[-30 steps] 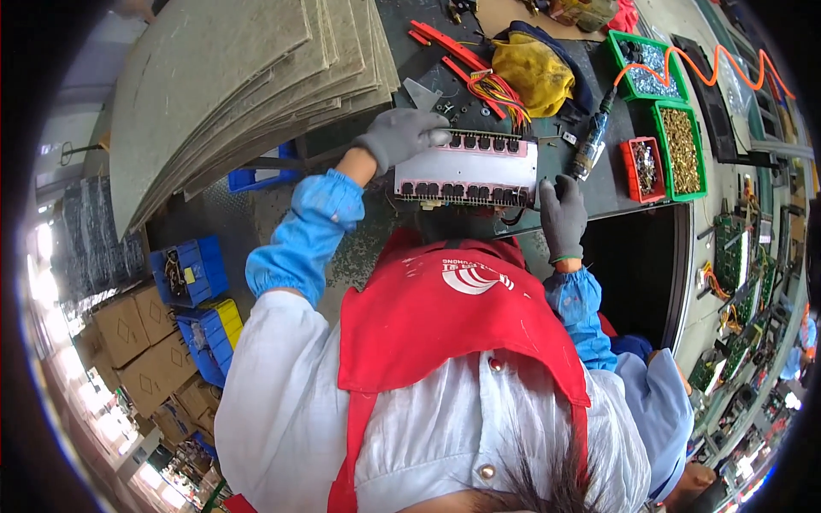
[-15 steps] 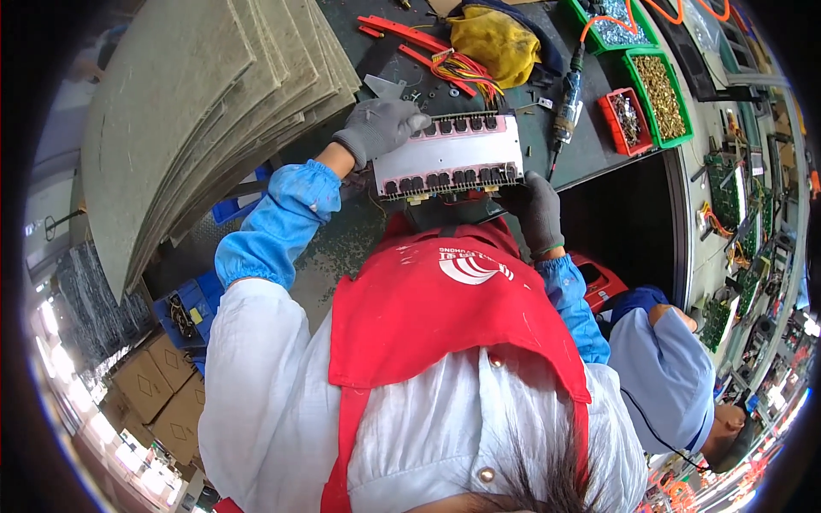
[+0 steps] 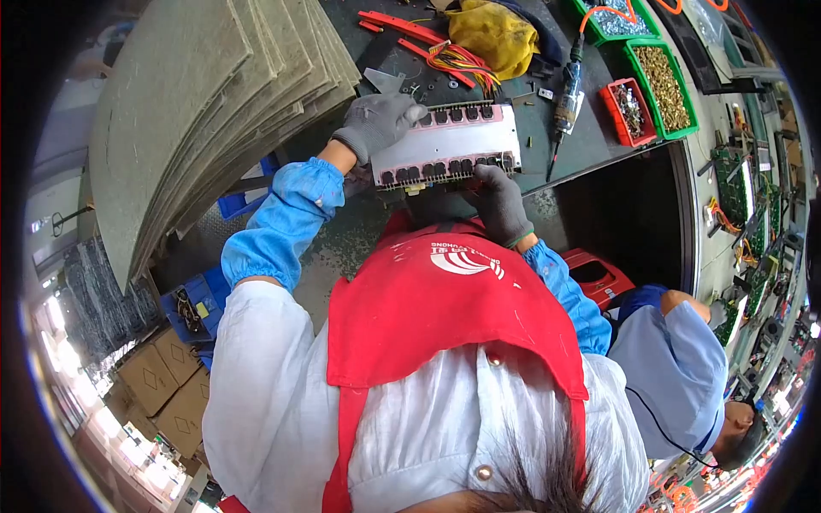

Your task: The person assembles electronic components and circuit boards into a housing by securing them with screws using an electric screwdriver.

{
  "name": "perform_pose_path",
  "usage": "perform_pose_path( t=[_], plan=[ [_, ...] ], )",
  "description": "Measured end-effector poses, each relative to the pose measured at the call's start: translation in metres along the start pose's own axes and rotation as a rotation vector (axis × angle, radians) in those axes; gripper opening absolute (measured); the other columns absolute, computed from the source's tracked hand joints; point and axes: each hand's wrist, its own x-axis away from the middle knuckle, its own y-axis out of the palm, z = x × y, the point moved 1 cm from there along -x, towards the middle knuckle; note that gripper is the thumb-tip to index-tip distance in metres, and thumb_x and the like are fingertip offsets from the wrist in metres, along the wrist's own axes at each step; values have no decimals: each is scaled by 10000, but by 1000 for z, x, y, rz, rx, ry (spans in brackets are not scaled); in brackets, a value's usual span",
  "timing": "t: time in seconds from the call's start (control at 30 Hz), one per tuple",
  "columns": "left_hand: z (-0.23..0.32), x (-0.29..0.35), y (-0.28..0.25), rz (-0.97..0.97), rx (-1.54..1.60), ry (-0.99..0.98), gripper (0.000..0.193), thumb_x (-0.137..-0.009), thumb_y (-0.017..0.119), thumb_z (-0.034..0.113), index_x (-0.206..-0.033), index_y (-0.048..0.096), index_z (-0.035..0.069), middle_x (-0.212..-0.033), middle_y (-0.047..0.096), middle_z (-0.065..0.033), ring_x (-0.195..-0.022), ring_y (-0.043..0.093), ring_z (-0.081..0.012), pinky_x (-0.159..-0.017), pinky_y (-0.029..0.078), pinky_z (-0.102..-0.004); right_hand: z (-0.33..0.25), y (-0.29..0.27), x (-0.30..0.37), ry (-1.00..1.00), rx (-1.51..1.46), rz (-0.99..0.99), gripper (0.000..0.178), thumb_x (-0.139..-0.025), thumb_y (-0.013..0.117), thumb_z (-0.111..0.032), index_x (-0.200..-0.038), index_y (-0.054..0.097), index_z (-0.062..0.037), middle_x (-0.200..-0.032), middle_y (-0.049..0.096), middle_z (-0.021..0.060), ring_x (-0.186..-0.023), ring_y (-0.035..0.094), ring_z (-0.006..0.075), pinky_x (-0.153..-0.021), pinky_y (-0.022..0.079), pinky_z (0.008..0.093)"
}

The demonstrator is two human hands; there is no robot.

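A silver metal plate with rows of black components along both long edges, a circuit board assembly (image 3: 449,145), is at the near edge of the dark workbench. My left hand (image 3: 382,124), in a grey glove, is closed over its far left end. At its near edge, right of the middle, my gloved right hand (image 3: 500,203) grips with the thumb on top; the fingers underneath are hidden. Beyond the board lie red plastic strips (image 3: 402,28), a bundle of coloured wires (image 3: 466,61) and a yellow cloth (image 3: 494,38).
A stack of large grey sheets (image 3: 197,111) rises at the left. To the right lie a power screwdriver (image 3: 568,103) on an orange hose, a red bin (image 3: 627,111) and green bins of small fasteners (image 3: 663,85). A co-worker (image 3: 671,368) is at the lower right.
My right hand has moved left along the near edge, from the board's right corner, and its thumb is now on top. The board has shifted slightly; my left hand keeps its hold.
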Motion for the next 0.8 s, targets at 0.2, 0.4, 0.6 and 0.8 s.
perform_pose_path(
  t=[0.2,0.4,0.6,0.8],
  plan=[
    [0,-1,-2,-20,-2,-34,345,-925,497,425,-879,664,126,-794,645,-142,-780,627,-371,-664,483,-474,12,18,-3,468,-914,176,257,-814,648,75,-1049,620,-22,-1023,630,54,-920,614,163,-795,522,288],
    [-4,-4,-5,-152,51,-132,349,-903,521,421,-1008,686,132,-959,666,-163,-943,623,-353,-828,482,-443,-9,5,2,373,-680,79,257,-925,583,-166,-1151,589,-44,-1130,616,100,-1022,597,202,-852,505,314],
    [17,-12,-21,-237,110,-71,503,-898,464,527,-1042,697,105,-1016,663,-179,-1049,579,-354,-933,439,-428,-36,5,-10,744,-1323,94,313,-864,618,-311,-1098,610,-104,-1006,630,41,-888,595,188,-793,487,355],
    [5,-20,-12,-305,27,-102,594,-903,408,606,-1032,703,108,-993,666,-177,-998,592,-377,-898,455,-449,4,22,-8,535,-1376,45,329,-922,537,-271,-1189,558,-81,-1132,609,78,-1049,578,237,-952,453,387]
  ],
)
